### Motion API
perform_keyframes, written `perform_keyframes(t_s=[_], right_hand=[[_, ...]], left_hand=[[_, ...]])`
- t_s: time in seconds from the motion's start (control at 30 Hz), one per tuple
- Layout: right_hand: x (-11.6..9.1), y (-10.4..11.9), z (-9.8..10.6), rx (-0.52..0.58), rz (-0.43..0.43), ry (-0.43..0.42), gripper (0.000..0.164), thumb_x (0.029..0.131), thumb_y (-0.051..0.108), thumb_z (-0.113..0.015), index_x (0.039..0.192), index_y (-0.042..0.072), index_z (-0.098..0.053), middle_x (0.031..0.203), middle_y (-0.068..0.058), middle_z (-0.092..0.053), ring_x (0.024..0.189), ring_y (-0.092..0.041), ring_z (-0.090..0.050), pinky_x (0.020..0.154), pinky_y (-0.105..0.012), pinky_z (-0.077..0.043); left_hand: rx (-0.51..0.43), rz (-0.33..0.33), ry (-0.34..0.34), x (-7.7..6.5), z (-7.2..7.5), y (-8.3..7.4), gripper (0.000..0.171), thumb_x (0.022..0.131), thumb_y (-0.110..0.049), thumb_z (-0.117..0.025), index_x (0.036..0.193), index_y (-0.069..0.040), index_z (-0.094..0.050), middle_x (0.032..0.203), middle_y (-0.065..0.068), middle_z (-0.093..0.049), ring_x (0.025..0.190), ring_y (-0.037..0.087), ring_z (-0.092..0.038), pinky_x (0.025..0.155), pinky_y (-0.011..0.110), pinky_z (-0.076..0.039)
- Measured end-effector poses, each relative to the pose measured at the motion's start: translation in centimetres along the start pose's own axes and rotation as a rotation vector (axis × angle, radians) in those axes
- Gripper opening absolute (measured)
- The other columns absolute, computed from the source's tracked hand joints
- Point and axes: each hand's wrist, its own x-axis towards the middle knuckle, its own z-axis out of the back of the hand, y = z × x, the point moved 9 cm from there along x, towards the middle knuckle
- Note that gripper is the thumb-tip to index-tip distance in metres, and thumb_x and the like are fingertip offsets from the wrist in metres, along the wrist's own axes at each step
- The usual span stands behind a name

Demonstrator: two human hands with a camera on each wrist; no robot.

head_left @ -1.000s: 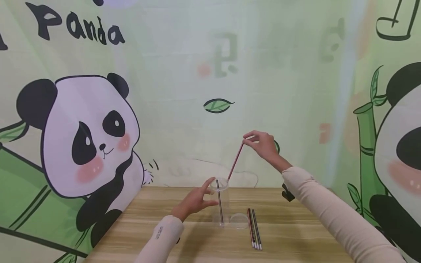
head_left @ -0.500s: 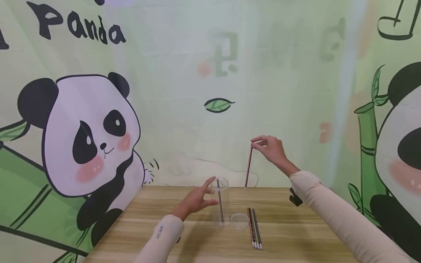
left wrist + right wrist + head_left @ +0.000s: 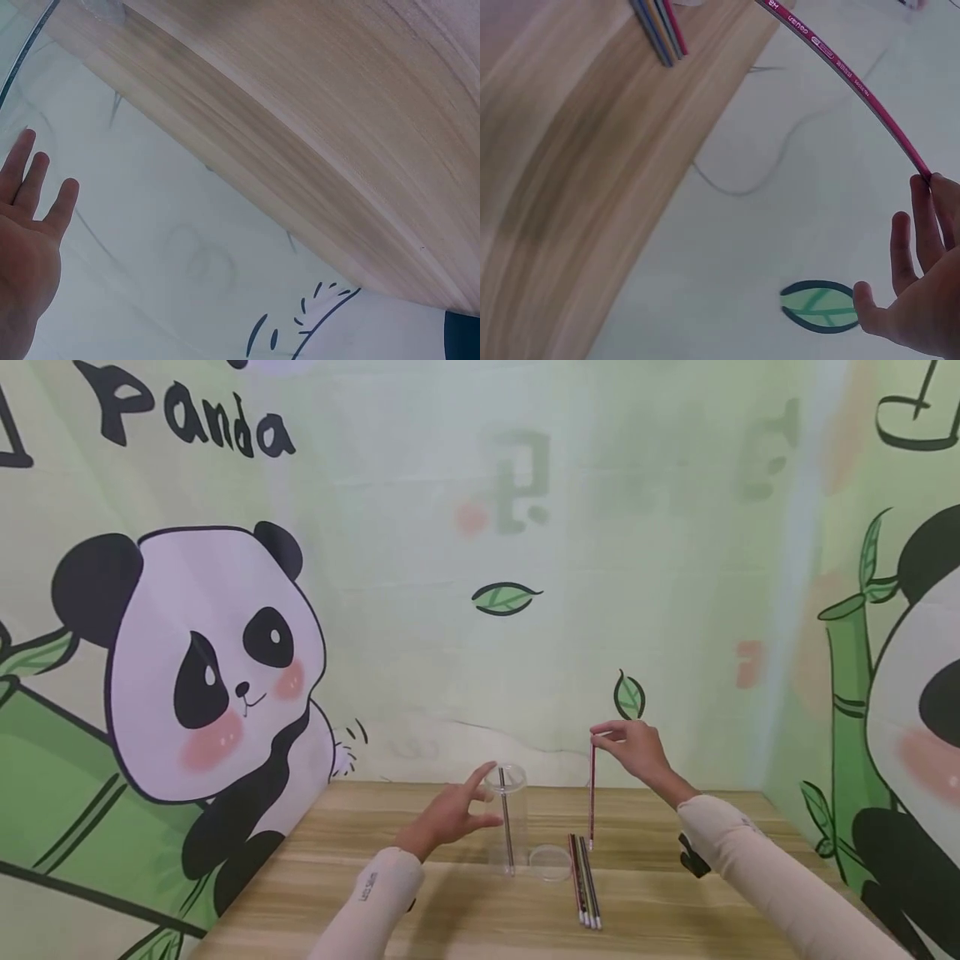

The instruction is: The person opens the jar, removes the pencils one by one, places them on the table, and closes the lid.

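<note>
My left hand [image 3: 450, 814] holds a clear plastic cylinder [image 3: 517, 827] from its left side, forefinger at the rim and thumb lower across the wall. One dark pencil [image 3: 506, 827] leans inside it. In the left wrist view the other fingers of the left hand [image 3: 34, 247] are nearly straight. My right hand [image 3: 633, 747] pinches a red pencil [image 3: 592, 793] by its upper end. That pencil hangs upright, lower end close over the table beside a row of several pencils [image 3: 585, 885]. The right wrist view shows printed lettering along the red pencil [image 3: 840, 64].
A round clear lid [image 3: 551, 863] lies between the cylinder and the pencil row. The wood-grain table [image 3: 667, 902] ends at the back against a light green cloth [image 3: 420, 652] printed with pandas and leaves.
The right hand has carried the red pencil from the cylinder's rim to the right and down, and the pencil has swung from slanted to upright. The left hand stays at the cylinder.
</note>
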Motion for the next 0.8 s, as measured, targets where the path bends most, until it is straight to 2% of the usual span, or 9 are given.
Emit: perform_keyframes(t_s=[0.27,0.5,0.8], right_hand=[[-2.4,-3.3,-2.3,0.005,-0.043,0.038,0.021,0.096,0.016,-0.075,0.109,0.000,-0.078,0.096,-0.014,-0.079,0.091,-0.033,-0.075,0.070,-0.036,-0.052],[-4.3,-6.3,-4.3,0.007,-0.110,0.064,0.020,0.096,0.018,-0.075,0.107,0.002,-0.080,0.094,-0.012,-0.080,0.091,-0.032,-0.076,0.074,-0.041,-0.057],[-5.7,-8.6,-6.5,0.061,-0.099,0.051,0.021,0.096,0.018,-0.075,0.108,0.002,-0.078,0.095,-0.013,-0.079,0.088,-0.030,-0.076,0.071,-0.038,-0.058]], left_hand=[[-0.003,0.024,0.010,0.0,-0.1,0.3,0.090,0.094,-0.037,-0.078,0.163,-0.021,-0.024,0.129,0.017,-0.071,0.122,0.038,-0.066,0.108,0.058,-0.046],[0.005,-0.011,0.014,-0.1,-0.2,0.3,0.091,0.094,-0.036,-0.078,0.164,-0.014,-0.024,0.126,0.017,-0.073,0.119,0.037,-0.068,0.106,0.056,-0.048],[0.011,0.012,0.011,0.0,0.0,0.5,0.091,0.094,-0.038,-0.078,0.164,-0.017,-0.023,0.127,0.017,-0.072,0.122,0.037,-0.066,0.109,0.056,-0.046]])
